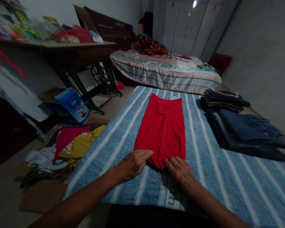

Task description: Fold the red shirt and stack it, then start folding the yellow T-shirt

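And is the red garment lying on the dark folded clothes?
No, the red garment lies on the blue striped cloth, apart from the dark folded clothes.

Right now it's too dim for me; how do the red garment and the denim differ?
The red garment is bright; the denim is dark blue. Left hand and right hand touch the red garment, neither the denim. The red garment lies singly; the denim tops a stack.

An oblong cloth garment [172,129] lies mid-frame on a flat fabric cover [239,183], 2 folded-clothing stacks [249,128] at frame right, fabric-draped bed [171,71] behind.
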Action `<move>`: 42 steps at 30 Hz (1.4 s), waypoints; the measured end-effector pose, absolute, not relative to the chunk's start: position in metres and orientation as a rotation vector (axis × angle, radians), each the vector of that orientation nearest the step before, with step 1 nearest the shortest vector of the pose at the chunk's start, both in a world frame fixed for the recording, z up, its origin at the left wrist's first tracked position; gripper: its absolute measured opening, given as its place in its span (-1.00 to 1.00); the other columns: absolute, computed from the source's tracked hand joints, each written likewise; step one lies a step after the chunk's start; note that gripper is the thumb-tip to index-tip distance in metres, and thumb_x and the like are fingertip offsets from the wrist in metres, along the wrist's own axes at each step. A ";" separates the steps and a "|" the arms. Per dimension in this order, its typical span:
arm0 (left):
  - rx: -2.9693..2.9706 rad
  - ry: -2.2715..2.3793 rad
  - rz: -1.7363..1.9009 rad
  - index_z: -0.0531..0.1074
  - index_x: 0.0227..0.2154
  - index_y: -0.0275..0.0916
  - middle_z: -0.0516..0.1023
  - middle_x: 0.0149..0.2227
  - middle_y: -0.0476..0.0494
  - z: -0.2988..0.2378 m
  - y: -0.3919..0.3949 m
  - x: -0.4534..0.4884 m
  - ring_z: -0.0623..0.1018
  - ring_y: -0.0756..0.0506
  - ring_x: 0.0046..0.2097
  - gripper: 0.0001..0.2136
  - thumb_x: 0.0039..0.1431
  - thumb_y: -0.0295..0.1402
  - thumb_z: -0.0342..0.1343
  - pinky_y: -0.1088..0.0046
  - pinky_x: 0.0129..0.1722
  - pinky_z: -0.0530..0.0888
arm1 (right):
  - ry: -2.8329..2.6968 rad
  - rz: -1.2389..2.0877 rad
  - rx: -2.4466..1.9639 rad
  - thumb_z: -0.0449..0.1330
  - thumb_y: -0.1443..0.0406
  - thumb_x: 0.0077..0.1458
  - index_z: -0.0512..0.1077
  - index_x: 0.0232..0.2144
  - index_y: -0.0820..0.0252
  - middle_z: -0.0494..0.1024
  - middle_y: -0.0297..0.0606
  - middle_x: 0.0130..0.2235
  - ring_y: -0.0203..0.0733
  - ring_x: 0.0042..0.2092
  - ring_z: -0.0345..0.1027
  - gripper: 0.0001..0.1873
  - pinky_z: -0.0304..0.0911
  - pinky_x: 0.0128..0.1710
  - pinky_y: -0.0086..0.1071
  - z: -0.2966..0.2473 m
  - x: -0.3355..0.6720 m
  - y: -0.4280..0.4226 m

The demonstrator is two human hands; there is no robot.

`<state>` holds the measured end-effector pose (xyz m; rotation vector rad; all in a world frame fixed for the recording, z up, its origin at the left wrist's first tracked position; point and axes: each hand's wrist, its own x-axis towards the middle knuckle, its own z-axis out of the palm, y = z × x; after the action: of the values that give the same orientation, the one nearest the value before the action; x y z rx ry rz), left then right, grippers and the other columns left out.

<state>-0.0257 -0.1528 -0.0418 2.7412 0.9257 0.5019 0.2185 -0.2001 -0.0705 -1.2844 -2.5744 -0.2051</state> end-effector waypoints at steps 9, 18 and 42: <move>2.619 0.964 0.650 0.38 -0.07 -0.29 0.56 -0.18 -0.19 -0.050 -0.142 -0.028 0.56 -0.07 -0.12 -0.71 0.20 -0.52 -0.14 0.43 -0.10 0.49 | -2.440 -0.192 -1.192 0.06 0.41 0.17 0.38 -0.10 0.22 0.46 -0.24 -0.35 -0.20 -0.36 0.25 -0.76 0.12 -0.39 -0.35 -0.079 0.225 -0.190; 2.512 1.022 0.617 0.41 -0.08 -0.26 0.57 -0.16 -0.15 -0.044 -0.129 -0.026 0.55 -0.07 -0.11 -0.72 0.24 -0.46 -0.14 0.43 -0.07 0.45 | -2.357 -0.389 -1.285 -0.01 0.38 0.21 0.18 0.11 0.41 0.45 -0.16 -0.34 -0.12 -0.33 0.23 -0.59 0.10 -0.36 -0.28 -0.081 0.214 -0.198; 3.047 0.820 0.950 0.34 0.00 -0.30 0.56 -0.10 -0.24 0.003 -0.121 -0.046 0.53 -0.08 -0.02 -0.61 0.13 -0.64 -0.13 0.40 -0.02 0.48 | -2.362 -0.420 -1.244 0.03 0.59 -0.02 0.28 -0.06 0.19 0.46 -0.30 -0.37 -0.18 -0.38 0.30 -0.54 0.15 -0.39 -0.33 -0.002 0.221 -0.167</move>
<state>-0.0459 -0.1212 0.0029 3.0474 0.8200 0.9505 0.2214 -0.1666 -0.0015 -1.2439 -2.3622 -0.4198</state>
